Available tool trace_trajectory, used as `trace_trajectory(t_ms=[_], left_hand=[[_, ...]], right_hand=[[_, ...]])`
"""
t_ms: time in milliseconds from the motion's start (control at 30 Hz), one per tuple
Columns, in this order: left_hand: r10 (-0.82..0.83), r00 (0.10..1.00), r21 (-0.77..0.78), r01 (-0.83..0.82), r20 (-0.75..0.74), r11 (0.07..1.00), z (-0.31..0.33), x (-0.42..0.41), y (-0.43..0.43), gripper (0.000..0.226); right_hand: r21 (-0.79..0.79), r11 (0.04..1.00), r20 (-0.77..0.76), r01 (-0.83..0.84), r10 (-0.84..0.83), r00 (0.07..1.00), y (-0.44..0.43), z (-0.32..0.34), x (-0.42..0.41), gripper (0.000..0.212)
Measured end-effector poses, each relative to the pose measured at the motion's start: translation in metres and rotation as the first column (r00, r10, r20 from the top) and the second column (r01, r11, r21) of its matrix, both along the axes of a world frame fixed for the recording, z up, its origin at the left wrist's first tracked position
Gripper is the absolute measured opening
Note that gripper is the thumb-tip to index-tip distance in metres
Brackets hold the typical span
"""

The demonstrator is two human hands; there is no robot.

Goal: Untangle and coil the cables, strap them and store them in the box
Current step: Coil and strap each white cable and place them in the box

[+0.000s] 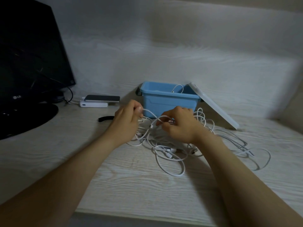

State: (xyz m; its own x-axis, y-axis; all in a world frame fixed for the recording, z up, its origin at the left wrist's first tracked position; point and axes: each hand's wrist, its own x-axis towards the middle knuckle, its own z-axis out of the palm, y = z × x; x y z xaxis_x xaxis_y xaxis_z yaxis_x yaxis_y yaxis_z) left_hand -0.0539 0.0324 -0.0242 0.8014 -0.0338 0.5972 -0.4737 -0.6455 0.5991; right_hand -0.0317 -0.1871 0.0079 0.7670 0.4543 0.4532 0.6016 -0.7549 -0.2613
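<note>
The left hand (129, 115) and right hand (178, 123) are pinching 1 white cable (150, 112) between curled fingers (139, 108) above the cable tangle (164, 149) lying at the blue box (164, 102)'s near side.

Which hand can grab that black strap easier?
Probably the left hand: the black strap lies on the desk right beside it. The right hand is farther away, and both hands are holding white cables.

desk (131, 185) | bears: tangled cables (170, 154); box (164, 102); strap (105, 119); power bank (93, 105); monitor base (24, 118)
</note>
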Motion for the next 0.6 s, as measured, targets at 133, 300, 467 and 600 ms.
trace_trajectory(t_ms=[133, 300, 467, 600], left_hand=[[-0.017, 1.000, -0.143, 0.017, 0.002, 0.990, 0.007, -0.003, -0.003, 0.018], [-0.053, 0.998, -0.122, 0.049, -0.032, 0.991, 0.010, -0.007, -0.004, 0.049], [0.116, 0.993, 0.192, -0.119, 0.031, 0.974, 0.003, -0.007, -0.011, 0.058], [0.133, 0.985, 0.087, -0.143, 0.113, 0.986, 0.000, 0.000, -0.007, 0.042]], right_hand=[[0.239, 0.970, 0.025, 0.036, -0.043, 0.999, 0.001, 0.001, 0.004, 0.045], [0.611, 0.786, 0.025, 0.095, -0.139, 0.990, -0.002, 0.010, -0.001, 0.033], [0.611, 0.790, 0.057, 0.057, -0.116, 0.992, 0.001, 0.008, -0.007, 0.042], [0.663, 0.747, 0.050, 0.051, -0.112, 0.992, 0.001, 0.009, -0.005, 0.049]])
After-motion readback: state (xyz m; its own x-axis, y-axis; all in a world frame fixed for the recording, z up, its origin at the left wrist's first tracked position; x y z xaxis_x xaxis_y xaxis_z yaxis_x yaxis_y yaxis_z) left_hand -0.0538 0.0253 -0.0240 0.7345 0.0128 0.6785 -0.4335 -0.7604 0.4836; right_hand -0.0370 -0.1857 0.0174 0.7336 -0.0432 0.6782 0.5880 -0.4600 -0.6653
